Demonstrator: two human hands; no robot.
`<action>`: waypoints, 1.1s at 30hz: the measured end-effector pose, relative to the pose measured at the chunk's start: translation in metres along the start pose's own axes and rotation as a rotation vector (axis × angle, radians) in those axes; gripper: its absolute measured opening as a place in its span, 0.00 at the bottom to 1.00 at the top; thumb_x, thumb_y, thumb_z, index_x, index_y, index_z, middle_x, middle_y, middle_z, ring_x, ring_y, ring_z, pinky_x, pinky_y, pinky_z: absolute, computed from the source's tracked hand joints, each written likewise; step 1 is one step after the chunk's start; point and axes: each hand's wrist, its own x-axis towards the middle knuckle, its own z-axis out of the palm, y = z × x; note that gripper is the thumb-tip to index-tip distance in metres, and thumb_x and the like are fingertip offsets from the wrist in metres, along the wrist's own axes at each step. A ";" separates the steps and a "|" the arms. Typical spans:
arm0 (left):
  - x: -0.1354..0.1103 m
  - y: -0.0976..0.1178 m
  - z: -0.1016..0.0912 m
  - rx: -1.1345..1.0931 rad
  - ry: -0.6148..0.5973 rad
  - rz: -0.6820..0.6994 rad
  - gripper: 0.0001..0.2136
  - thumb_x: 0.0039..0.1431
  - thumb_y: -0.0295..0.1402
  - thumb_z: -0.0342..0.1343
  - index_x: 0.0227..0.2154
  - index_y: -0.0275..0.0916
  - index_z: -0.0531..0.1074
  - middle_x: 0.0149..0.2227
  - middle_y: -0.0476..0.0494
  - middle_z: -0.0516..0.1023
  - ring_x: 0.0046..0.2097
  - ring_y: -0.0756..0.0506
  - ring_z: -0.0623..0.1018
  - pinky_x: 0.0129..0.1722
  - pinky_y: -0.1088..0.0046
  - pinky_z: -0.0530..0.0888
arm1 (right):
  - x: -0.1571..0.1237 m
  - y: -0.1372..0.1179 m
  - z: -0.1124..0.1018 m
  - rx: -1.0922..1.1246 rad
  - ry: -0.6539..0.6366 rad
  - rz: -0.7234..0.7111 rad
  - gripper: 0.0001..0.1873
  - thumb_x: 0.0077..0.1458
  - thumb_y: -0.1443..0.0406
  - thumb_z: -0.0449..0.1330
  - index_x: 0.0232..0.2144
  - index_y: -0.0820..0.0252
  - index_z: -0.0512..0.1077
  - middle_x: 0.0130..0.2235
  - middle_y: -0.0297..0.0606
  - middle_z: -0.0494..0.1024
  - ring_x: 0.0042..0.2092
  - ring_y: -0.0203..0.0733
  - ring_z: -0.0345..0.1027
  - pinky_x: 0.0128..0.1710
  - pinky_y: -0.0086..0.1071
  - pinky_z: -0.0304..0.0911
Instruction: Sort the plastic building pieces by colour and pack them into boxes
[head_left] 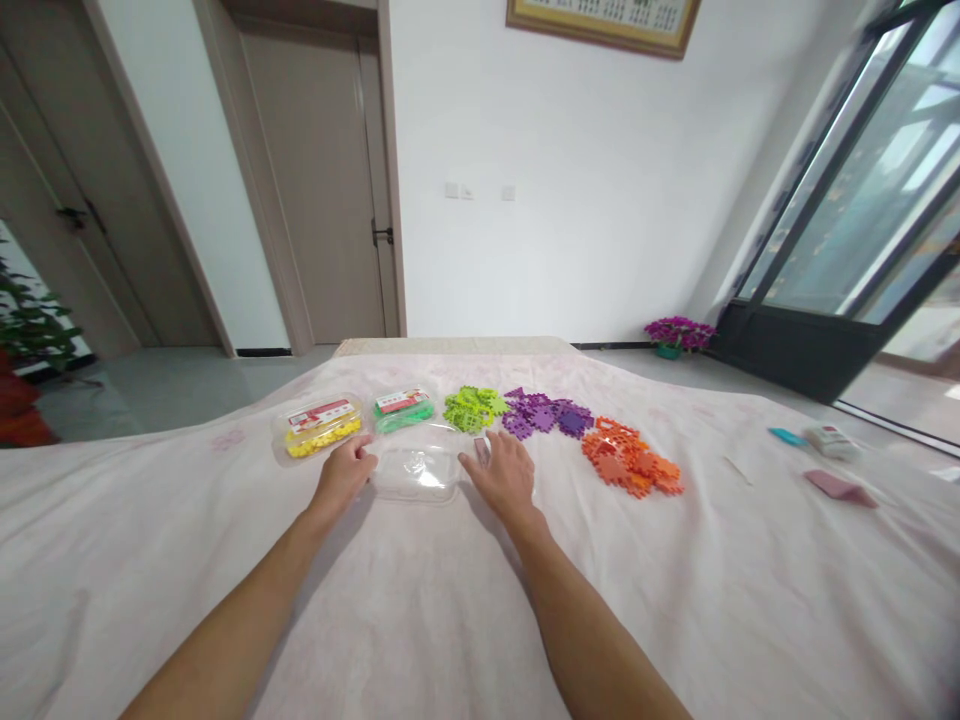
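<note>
- Here's the scene: a wide desk (420, 600) draped in a pale, faintly patterned cloth (150, 560), wrinkled toward its left and right sides.
- Beyond the far edge, a white wall (525, 260) carries switch plates (459, 191) and a gilt-framed picture (600, 22); brown doors (315, 180) stand off to the left, dark-framed glass (847, 200) to the right, with a pot of magenta flowers (679, 333) on the floor.
- Over to the hands! The left hand (343, 478) is half curled, thumb and forefinger close together at the left rim of a clear plastic tray (418, 482); whether it's pinching, I can't tell.
- The right hand (511, 478) is partly open, palm down, thumb set apart from the fingers and reaching toward the tray's right rim, fingers over a labelled clear piece (481, 452); any grip there is hidden.
- And the tray itself? Lying flat right between the two hands, nearer the desk's far edge.
- Just beyond the left hand sit two labelled clear boxes: the yellow-filled box (322, 428) and, nearer the middle, the green-filled box (403, 410).
- Rightward run three loose heaps of notched pieces: lime pieces (474, 408), purple pieces (544, 415) beyond the right hand, then orange pieces (628, 460) to its right.
- Toward the desk's right edge lie a blue item (787, 436), a white packet (831, 441) and a folded pink cloth (838, 487).
</note>
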 end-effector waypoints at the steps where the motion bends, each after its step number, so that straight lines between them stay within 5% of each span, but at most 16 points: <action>1: -0.006 -0.001 -0.004 -0.012 0.018 -0.007 0.26 0.43 0.33 0.54 0.50 0.35 0.74 0.24 0.52 0.70 0.27 0.47 0.73 0.28 0.73 0.70 | 0.001 0.004 0.000 -0.021 -0.043 0.025 0.32 0.58 0.46 0.54 0.59 0.56 0.65 0.61 0.51 0.65 0.62 0.57 0.54 0.60 0.48 0.48; 4: -0.021 -0.008 -0.011 -0.087 0.110 -0.008 0.26 0.43 0.34 0.55 0.49 0.36 0.75 0.22 0.55 0.64 0.24 0.49 0.70 0.27 0.73 0.70 | 0.001 0.011 0.003 -0.060 -0.145 0.078 0.36 0.57 0.42 0.52 0.61 0.54 0.63 0.62 0.52 0.63 0.63 0.59 0.54 0.59 0.52 0.47; 9: -0.040 -0.022 -0.007 -0.196 0.253 0.060 0.22 0.45 0.35 0.54 0.47 0.39 0.73 0.22 0.57 0.58 0.25 0.49 0.71 0.31 0.71 0.74 | -0.004 0.006 0.006 -0.133 -0.297 0.010 0.46 0.48 0.46 0.62 0.65 0.54 0.58 0.69 0.52 0.51 0.68 0.64 0.42 0.61 0.55 0.40; 19: -0.055 -0.026 -0.004 0.003 0.382 0.178 0.15 0.51 0.36 0.52 0.43 0.40 0.70 0.24 0.55 0.60 0.27 0.49 0.66 0.33 0.73 0.68 | 0.004 0.002 -0.011 -0.102 -0.336 -0.018 0.44 0.42 0.57 0.64 0.63 0.52 0.61 0.67 0.50 0.56 0.63 0.62 0.55 0.56 0.51 0.53; 26: -0.053 -0.025 -0.001 0.025 0.460 0.232 0.14 0.51 0.35 0.54 0.41 0.40 0.71 0.23 0.57 0.61 0.25 0.49 0.66 0.32 0.73 0.67 | 0.022 0.011 -0.037 0.134 -0.451 -0.071 0.26 0.53 0.59 0.56 0.55 0.54 0.70 0.53 0.43 0.75 0.51 0.49 0.70 0.48 0.37 0.61; 33: -0.054 -0.019 0.001 -0.022 0.445 0.227 0.14 0.53 0.38 0.54 0.42 0.40 0.72 0.20 0.58 0.59 0.24 0.50 0.65 0.30 0.74 0.66 | 0.022 0.009 -0.041 0.090 -0.463 -0.094 0.22 0.54 0.58 0.56 0.51 0.55 0.72 0.48 0.42 0.78 0.47 0.48 0.71 0.42 0.34 0.60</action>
